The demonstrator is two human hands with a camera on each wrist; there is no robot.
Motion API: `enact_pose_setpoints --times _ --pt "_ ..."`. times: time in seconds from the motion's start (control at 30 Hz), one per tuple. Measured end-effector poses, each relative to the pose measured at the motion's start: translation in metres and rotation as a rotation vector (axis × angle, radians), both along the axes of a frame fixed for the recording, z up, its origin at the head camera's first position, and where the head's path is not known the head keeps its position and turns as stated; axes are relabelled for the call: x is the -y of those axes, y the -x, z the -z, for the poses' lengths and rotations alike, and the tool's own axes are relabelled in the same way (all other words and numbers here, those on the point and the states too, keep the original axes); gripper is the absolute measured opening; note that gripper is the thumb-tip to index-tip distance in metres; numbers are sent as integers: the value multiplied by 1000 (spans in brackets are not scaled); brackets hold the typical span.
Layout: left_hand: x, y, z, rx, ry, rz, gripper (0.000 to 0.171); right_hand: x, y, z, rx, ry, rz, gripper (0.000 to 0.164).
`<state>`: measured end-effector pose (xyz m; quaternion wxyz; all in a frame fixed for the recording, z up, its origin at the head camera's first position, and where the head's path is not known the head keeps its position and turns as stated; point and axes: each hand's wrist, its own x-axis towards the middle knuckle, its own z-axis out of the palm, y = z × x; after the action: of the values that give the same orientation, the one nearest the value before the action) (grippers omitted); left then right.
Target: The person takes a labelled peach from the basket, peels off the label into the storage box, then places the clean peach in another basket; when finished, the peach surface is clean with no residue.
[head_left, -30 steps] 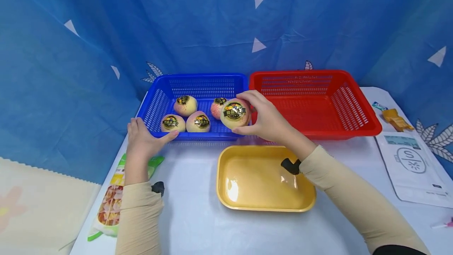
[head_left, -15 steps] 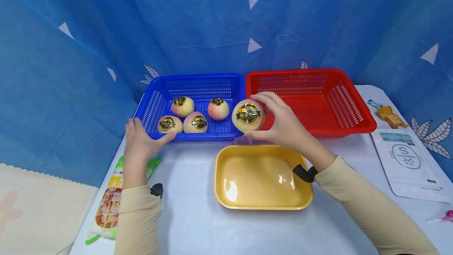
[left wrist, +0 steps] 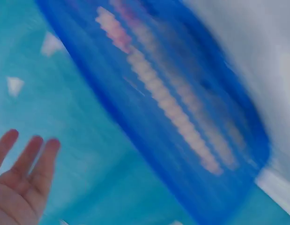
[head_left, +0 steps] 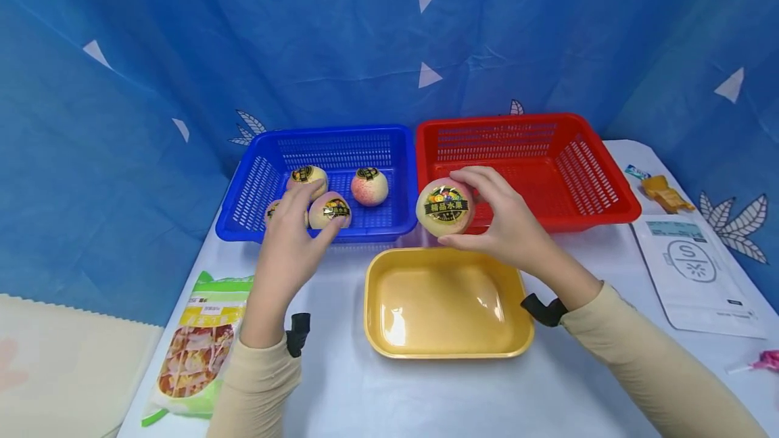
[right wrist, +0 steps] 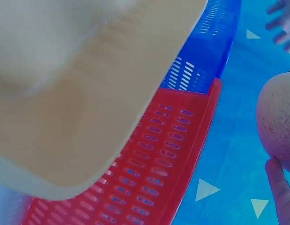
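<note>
My right hand (head_left: pixel 505 222) grips a peach (head_left: pixel 447 208) with a black fruit label, fingers over its top and thumb beneath. It overlaps the left end of the red basket (head_left: pixel 499 134) in the head view. At the right edge of the right wrist view, a finger (right wrist: pixel 279 187) touches the peach (right wrist: pixel 278 117). My left hand (head_left: pixel 289 242) reaches over the front rim of the blue basket (head_left: pixel 341 131), fingers spread and holding nothing. Several labelled peaches lie in that basket, one pinkish peach (head_left: pixel 369 188) apart from the others; the left hand partly hides the rest.
A yellow tray (head_left: pixel 450 303) stands in front of the baskets. At the left lies a green and yellow food bag (head_left: pixel 201 350). On the right are a white pouch (head_left: pixel 694 269), an orange-brown packet (head_left: pixel 666 193) and a pink lollipop (head_left: pixel 767 360). A blue curtain hangs behind.
The right hand has carried its peach rightward, from over the blue basket to the red basket's left end. The left hand has moved right from the blue basket's left corner.
</note>
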<state>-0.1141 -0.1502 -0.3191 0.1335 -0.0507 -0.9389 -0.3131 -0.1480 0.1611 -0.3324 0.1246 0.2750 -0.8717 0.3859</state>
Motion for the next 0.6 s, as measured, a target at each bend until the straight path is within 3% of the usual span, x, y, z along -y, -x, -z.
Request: enact_pose_setpoints --times 0.1,0.27,0.43,0.6 --pt "-25 -7 -6 -25 -105 135 51 -2 -4 1 5 -17 11 86" --pt "-60 -13 -10 13 -275 312 39 -4 -9 2 -16 -23 2 86" --pt "-83 -11 -6 5 -308 380 36 -4 -12 6 -51 -3 -31 85" --pt "-95 -8 -1 -14 -317 386 34 -2 -14 9 -71 3 -36 86"
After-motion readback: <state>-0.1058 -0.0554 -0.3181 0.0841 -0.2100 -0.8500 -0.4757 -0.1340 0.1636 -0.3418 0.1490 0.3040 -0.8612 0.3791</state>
